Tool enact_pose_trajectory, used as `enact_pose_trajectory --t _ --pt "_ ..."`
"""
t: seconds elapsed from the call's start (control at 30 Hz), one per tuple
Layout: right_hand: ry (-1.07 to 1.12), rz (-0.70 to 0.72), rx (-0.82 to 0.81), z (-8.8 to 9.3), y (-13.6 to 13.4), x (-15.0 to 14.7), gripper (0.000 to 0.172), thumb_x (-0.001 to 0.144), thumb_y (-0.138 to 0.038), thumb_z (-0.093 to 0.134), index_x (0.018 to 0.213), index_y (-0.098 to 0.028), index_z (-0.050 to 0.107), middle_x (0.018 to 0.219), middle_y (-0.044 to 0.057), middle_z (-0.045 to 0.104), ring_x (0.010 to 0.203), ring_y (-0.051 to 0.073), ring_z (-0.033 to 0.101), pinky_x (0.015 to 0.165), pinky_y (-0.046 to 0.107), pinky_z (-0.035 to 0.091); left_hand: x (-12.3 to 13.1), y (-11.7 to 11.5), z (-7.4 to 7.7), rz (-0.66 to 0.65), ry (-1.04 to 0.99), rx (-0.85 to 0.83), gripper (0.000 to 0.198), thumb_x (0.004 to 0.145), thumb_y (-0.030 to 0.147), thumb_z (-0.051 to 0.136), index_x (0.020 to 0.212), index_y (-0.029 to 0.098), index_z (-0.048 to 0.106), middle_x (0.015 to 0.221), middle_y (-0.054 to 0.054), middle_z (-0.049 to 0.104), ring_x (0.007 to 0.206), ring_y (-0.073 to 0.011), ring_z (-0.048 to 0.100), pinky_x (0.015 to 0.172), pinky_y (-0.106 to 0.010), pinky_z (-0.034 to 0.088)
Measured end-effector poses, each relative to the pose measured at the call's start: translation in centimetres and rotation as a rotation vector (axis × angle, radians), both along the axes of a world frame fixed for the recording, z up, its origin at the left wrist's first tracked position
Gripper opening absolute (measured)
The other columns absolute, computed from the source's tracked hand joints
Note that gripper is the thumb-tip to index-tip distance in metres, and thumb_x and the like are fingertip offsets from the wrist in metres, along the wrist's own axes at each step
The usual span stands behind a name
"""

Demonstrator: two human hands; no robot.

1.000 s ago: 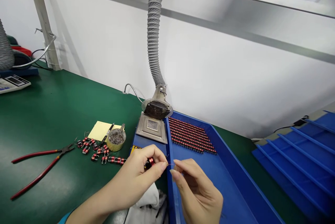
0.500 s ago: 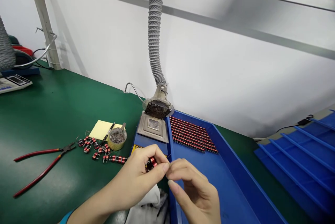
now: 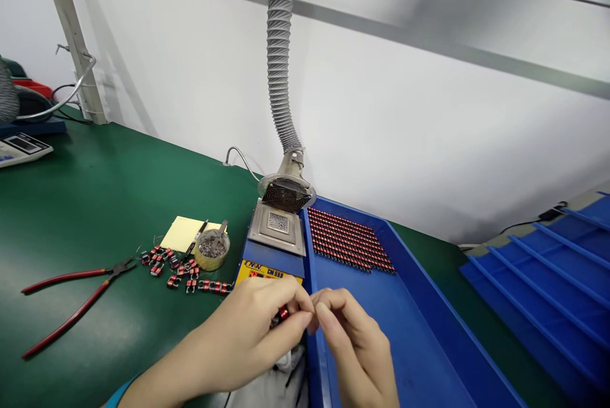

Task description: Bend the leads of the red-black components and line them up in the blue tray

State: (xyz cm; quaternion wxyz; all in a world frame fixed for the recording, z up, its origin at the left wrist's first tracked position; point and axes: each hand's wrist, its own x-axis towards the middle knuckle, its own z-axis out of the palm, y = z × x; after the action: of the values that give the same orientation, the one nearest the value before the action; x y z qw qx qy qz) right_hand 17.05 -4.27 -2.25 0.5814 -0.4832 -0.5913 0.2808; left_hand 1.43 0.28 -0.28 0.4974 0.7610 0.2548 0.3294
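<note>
Head view: two bare hands, meeting at the fingertips above the near left wall of one blue tray [image 3: 381,325].
Left hand [image 3: 267,325]: one, fingers curled, thumb and forefinger pinched together, gripping at least one red-and-black part [image 3: 284,313]; the fingers cover most of it.
Right hand [image 3: 355,344]: one, curled, thumb close to the forefinger, tips against the left hand's; whether it grips anything, I cannot tell.
Tray parts [image 3: 350,239]: one block of close rows at the far end, too small to count.
Loose parts [image 3: 157,262]: more than six, overlapping, no sure count; several more form one short row [image 3: 214,286] beside the left hand.
Pliers [image 3: 112,273]: one pair, spread, left of the loose parts.
Round pot [image 3: 210,263]: one, with one flat stick [image 3: 222,228] in it.
Yellow paper [image 3: 180,233]: one piece, one pen [image 3: 195,239] across its edge.
Yellow-fronted machine [image 3: 274,255]: one, against the tray's left side, under one grey hose [image 3: 279,46].
</note>
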Motion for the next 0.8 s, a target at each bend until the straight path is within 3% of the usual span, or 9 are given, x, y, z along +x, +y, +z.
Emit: enact_pose_trajectory --t 0.13,0.2,0.3,0.37,0.43,0.57,0.63,0.73,0.8 --pt "0.235 0.070 0.044 -0.1 0.0 0.2 0.029 0.093 -0.034 0.053 0.068 -0.023 0.062 0.057 -0.001 0.054 0.056 0.014 0.052 0.055 0.027 0.044 -0.1 -0.2 -0.1 0.040 -0.010 0.082 0.018 0.095 0.020 0.045 0.080 0.021 0.055 0.074 0.004 0.058 0.068 -0.0111 0.052 0.064 -0.021 0.036" --pt "0.086 0.014 0.173 0.0 0.0 0.4 0.012 0.089 -0.023 0.060 0.083 -0.025 0.071 0.064 0.000 0.062 0.061 0.015 0.057 0.058 0.027 0.046 -0.1 -0.3 -0.1 0.079 -0.009 0.081 0.017 0.095 0.021 0.046 0.081 0.022 0.055 0.071 0.005 0.056 0.066 -0.0109 0.050 0.062 -0.021 0.035" --pt "-0.167 -0.034 0.316 0.1 -0.1 0.2 0.030 0.082 -0.004 0.063 0.097 -0.028 0.072 0.074 0.000 0.069 0.067 0.017 0.060 0.062 0.028 0.047 -0.1 -0.3 -0.1 0.091 0.005 0.122 0.017 0.096 0.022 0.046 0.081 0.021 0.056 0.070 0.004 0.055 0.065 -0.0112 0.051 0.061 -0.021 0.036" --pt "-0.221 -0.063 0.337 0.2 -0.2 -0.2 0.026 0.083 -0.004 0.060 0.091 -0.026 0.070 0.072 0.001 0.067 0.066 0.016 0.059 0.062 0.028 0.046 0.0 -0.3 -0.2 0.108 0.036 0.252 0.017 0.095 0.020 0.045 0.082 0.019 0.056 0.070 0.002 0.058 0.064 -0.0120 0.052 0.060 -0.022 0.037" --pt "-0.134 -0.074 0.195 0.1 -0.2 -0.6 0.015 0.088 -0.014 0.057 0.079 -0.023 0.065 0.066 0.000 0.060 0.060 0.014 0.054 0.057 0.027 0.043 0.2 -0.2 -0.5 0.123 0.073 0.450 0.019 0.095 0.015 0.042 0.083 0.016 0.057 0.070 -0.001 0.061 0.062 -0.0136 0.054 0.061 -0.024 0.038" --pt "0.293 0.150 -0.181 -0.2 -0.1 -0.5 0.037 0.095 -0.035 0.048 0.061 -0.021 0.051 0.051 -0.002 0.047 0.049 0.012 0.045 0.050 0.025 0.039 0.6 -0.2 -1.0 0.151 0.101 0.677 0.023 0.094 0.010 0.039 0.080 0.015 0.057 0.068 -0.004 0.064 0.059 -0.0151 0.056 0.061 -0.027 0.038" --pt "0.333 0.178 -0.078 -0.3 0.1 -0.1 0.036 0.096 -0.034 0.048 0.062 -0.020 0.055 0.050 -0.003 0.048 0.050 0.013 0.046 0.051 0.026 0.041 0.6 -0.2 -1.0 0.189 0.033 0.630 0.019 0.093 0.010 0.042 0.083 0.016 0.056 0.069 -0.002 0.064 0.061 -0.0141 0.056 0.061 -0.024 0.040" --pt "0.034 0.049 0.259 -0.3 0.3 0.4 0.012 0.088 -0.013 0.060 0.085 -0.021 0.068 0.067 0.000 0.063 0.064 0.015 0.058 0.059 0.026 0.046 0.3 -0.4 -0.8 0.204 -0.090 0.456 0.015 0.092 0.012 0.045 0.082 0.019 0.053 0.068 0.003 0.059 0.059 -0.0106 0.054 0.057 -0.020 0.039" --pt "-0.175 0.013 0.428 -0.3 0.3 0.4 0.032 0.081 0.002 0.061 0.099 -0.022 0.069 0.076 0.001 0.068 0.073 0.016 0.062 0.065 0.026 0.049 0.2 -0.4 -0.6 0.182 -0.107 0.370 0.015 0.092 0.012 0.046 0.081 0.020 0.052 0.066 0.005 0.056 0.057 -0.0089 0.051 0.054 -0.018 0.037"
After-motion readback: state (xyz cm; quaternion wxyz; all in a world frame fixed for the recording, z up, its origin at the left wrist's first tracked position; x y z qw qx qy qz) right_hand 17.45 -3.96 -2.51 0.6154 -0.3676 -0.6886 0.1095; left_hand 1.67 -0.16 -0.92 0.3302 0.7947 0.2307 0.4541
